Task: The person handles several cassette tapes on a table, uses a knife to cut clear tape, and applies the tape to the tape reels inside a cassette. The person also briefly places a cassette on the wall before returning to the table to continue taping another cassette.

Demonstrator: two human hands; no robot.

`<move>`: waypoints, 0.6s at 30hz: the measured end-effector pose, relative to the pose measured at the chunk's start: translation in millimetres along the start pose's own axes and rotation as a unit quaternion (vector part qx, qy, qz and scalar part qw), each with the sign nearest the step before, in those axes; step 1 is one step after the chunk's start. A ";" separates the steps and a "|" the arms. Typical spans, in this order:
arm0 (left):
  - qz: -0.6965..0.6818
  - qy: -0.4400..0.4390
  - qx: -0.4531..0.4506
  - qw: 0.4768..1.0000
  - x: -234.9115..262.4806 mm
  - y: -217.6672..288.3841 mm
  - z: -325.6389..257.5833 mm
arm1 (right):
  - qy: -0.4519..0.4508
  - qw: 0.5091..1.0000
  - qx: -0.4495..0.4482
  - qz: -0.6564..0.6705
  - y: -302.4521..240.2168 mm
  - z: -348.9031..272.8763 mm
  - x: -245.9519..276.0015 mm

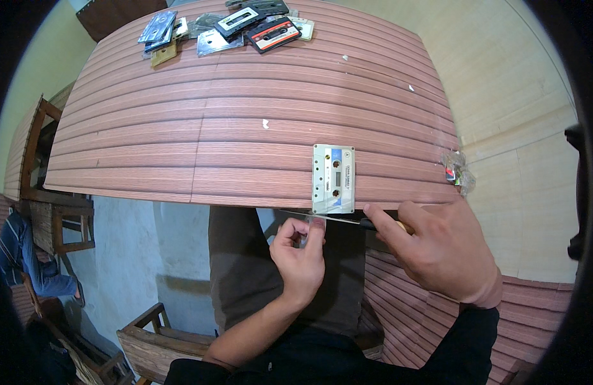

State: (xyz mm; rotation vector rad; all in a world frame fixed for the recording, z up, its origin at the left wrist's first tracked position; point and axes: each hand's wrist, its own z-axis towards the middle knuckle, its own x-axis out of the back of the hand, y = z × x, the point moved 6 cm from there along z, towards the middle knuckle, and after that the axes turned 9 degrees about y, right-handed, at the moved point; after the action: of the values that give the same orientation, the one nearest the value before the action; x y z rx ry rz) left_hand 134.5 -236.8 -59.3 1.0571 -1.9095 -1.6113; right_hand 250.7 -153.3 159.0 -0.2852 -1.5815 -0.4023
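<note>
A pale cassette tape (334,179) with a white and blue label lies flat at the table's near edge. Just below that edge, my left hand (299,256) is closed, thumb and fingertips pinching a small clear strip (316,226) that looks like adhesive tape. My right hand (441,250) grips a tool with a long thin metal shaft and a black and yellow handle, apparently a screwdriver (341,220). Its shaft points left, passing close under the cassette and across the clear strip. Most of the handle is hidden in my palm.
Several cassettes and clear cases (245,29) are piled at the table's far side. Crumpled clear wrapping (459,173) sits at the right edge. Small white scraps (266,124) dot the table (136,128). A wooden stool (162,333) stands lower left; a seated person's legs (49,276) show far left.
</note>
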 end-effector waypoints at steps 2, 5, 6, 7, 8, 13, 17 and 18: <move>0.000 0.001 0.007 1.000 0.1 0.9 -0.4 | 0.010 1.000 0.007 0.000 -0.3 1.1 0.1; -0.037 0.014 0.037 0.999 -1.0 1.0 -2.5 | 0.011 1.000 0.010 -0.006 0.2 1.3 -0.1; -0.039 0.011 0.039 0.998 -1.7 1.9 -2.9 | 0.012 1.000 0.010 -0.008 0.3 1.1 0.2; -0.041 0.010 0.042 0.998 -2.2 2.5 -3.2 | 0.013 1.000 0.010 -0.008 0.6 1.2 0.3; -0.043 0.009 0.041 0.998 -2.6 3.3 -3.4 | 0.015 1.000 0.009 -0.008 0.5 1.2 0.5; -0.031 0.010 0.016 0.999 -4.1 7.2 -3.5 | 0.007 1.000 -0.024 -0.012 -1.0 -0.3 1.9; -0.048 0.016 0.034 0.998 -4.6 6.2 -4.9 | 0.008 0.999 -0.020 -0.028 -4.0 -2.7 6.7; -0.047 0.015 0.032 0.998 -5.3 6.8 -5.0 | -0.005 0.999 -0.025 -0.035 -3.5 -3.4 6.2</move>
State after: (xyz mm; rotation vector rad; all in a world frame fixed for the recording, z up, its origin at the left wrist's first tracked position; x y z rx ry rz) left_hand 139.6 -235.7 -50.8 1.2057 -1.9293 -1.5843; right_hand 252.0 -158.3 165.0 -0.2698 -1.5965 -0.4957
